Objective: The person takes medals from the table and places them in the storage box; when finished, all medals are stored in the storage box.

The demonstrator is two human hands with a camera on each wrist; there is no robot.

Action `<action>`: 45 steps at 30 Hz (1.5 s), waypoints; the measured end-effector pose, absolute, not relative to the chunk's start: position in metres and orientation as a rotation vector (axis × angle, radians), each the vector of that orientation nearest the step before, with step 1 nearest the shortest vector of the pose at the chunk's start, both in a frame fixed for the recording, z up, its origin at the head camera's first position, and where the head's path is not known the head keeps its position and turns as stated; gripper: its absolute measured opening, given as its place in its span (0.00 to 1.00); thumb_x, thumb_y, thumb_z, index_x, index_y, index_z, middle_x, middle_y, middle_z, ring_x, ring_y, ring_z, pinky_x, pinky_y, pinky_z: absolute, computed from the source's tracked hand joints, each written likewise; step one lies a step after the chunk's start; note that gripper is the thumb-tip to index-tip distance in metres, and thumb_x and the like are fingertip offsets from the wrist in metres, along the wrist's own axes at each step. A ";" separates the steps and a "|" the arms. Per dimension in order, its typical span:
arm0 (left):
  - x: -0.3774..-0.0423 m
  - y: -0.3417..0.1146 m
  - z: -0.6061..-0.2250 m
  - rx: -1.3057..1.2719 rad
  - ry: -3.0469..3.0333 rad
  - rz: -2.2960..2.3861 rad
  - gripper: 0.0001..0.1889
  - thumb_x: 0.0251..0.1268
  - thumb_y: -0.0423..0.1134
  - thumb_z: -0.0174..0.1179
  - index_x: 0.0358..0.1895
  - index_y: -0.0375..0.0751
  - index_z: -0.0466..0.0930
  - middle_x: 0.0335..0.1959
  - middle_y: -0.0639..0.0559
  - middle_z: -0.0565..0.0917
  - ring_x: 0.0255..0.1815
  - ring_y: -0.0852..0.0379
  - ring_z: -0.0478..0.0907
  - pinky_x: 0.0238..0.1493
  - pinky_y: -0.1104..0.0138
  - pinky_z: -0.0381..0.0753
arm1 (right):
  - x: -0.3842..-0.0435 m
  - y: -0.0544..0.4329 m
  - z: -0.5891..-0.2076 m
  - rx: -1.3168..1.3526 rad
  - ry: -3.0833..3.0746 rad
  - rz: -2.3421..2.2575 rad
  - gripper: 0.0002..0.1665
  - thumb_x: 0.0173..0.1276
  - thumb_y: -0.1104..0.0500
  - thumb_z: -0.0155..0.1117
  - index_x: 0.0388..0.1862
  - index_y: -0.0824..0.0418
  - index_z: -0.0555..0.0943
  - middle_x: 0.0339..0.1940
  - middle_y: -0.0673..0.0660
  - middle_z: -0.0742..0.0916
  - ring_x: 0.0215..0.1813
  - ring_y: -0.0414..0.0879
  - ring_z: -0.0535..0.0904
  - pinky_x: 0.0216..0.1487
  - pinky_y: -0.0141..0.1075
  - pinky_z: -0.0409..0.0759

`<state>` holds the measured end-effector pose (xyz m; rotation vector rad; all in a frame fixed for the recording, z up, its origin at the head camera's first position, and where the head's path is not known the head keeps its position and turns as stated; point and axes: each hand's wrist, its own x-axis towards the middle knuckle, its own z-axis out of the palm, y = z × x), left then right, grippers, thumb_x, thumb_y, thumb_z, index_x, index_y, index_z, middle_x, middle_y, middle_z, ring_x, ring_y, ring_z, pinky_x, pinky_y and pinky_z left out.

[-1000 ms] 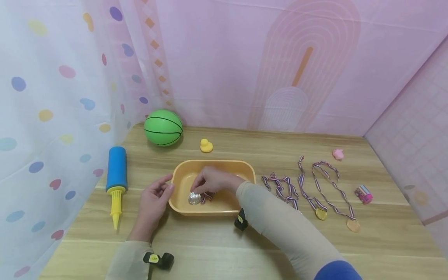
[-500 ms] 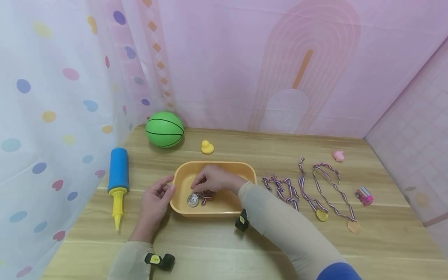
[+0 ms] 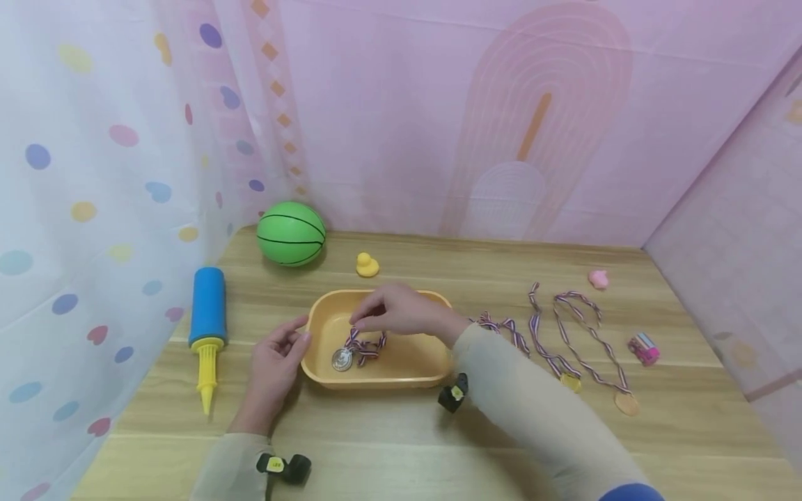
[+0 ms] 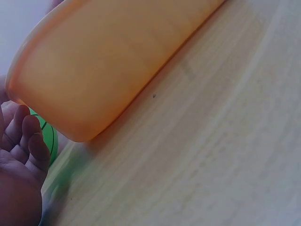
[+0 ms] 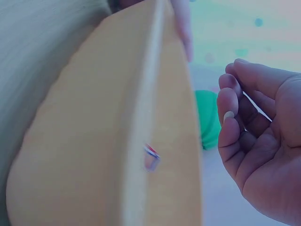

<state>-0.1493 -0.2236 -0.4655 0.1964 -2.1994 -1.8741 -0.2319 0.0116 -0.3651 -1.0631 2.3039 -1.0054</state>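
Note:
A silver medal (image 3: 341, 359) lies inside the yellow-orange plastic basin (image 3: 395, 381), its striped ribbon (image 3: 370, 348) bunched beside it. Just above the ribbon is my right hand (image 3: 401, 309); in the right wrist view its fingers (image 5: 228, 101) are loosely bent, with nothing seen between them. At the basin's left end, my left hand (image 3: 276, 365) touches the rim with thumb and forefinger, while its other fingers (image 4: 37, 146) are loosely bent in the left wrist view. Right of the basin lie a gold medal (image 3: 571, 382), a bronze medal (image 3: 626, 403) and another striped ribbon (image 3: 516, 339), partly hidden by my right arm.
A blue and yellow hand pump (image 3: 208, 306) lies at the left. Toward the back are a green ball (image 3: 291, 234) and a yellow rubber duck (image 3: 366, 265). A small pink toy (image 3: 598, 280) and a pink boxy toy (image 3: 643, 349) sit at the right of the wooden table (image 3: 376, 445).
My right hand has let go of the silver medal and risen up and to the right. The medal and ribbon stay in the basin. My left hand keeps its place at the rim.

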 end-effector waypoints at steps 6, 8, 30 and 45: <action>-0.153 -0.222 -0.464 0.182 -2.212 -1.855 0.17 0.67 0.36 0.60 0.57 0.35 0.78 0.30 0.53 0.77 0.28 0.63 0.72 0.27 0.76 0.74 | -0.223 0.059 -0.352 -1.011 2.383 -1.086 0.11 0.67 0.55 0.65 0.46 0.54 0.87 0.41 0.46 0.87 0.41 0.39 0.81 0.43 0.33 0.80; -0.153 -0.223 -0.463 0.179 -2.214 -1.851 0.17 0.67 0.36 0.60 0.57 0.35 0.78 0.30 0.53 0.77 0.28 0.63 0.72 0.27 0.76 0.75 | -0.219 0.077 -0.349 -0.980 2.406 -1.118 0.12 0.67 0.55 0.65 0.47 0.56 0.86 0.41 0.48 0.87 0.41 0.41 0.81 0.42 0.34 0.80; -0.141 -0.238 -0.458 0.279 -2.312 -1.786 0.21 0.69 0.45 0.59 0.60 0.41 0.77 0.34 0.48 0.76 0.31 0.59 0.72 0.28 0.75 0.74 | -0.167 0.194 -0.401 -0.709 2.603 -1.178 0.11 0.63 0.60 0.69 0.44 0.60 0.85 0.36 0.50 0.87 0.36 0.41 0.80 0.37 0.33 0.80; -0.136 -0.242 -0.459 0.277 -2.332 -1.772 0.21 0.69 0.46 0.58 0.61 0.40 0.76 0.36 0.48 0.77 0.34 0.59 0.72 0.31 0.75 0.76 | -0.160 0.174 -0.430 -0.710 2.575 -1.157 0.14 0.55 0.57 0.75 0.42 0.54 0.86 0.35 0.46 0.85 0.33 0.41 0.77 0.31 0.33 0.78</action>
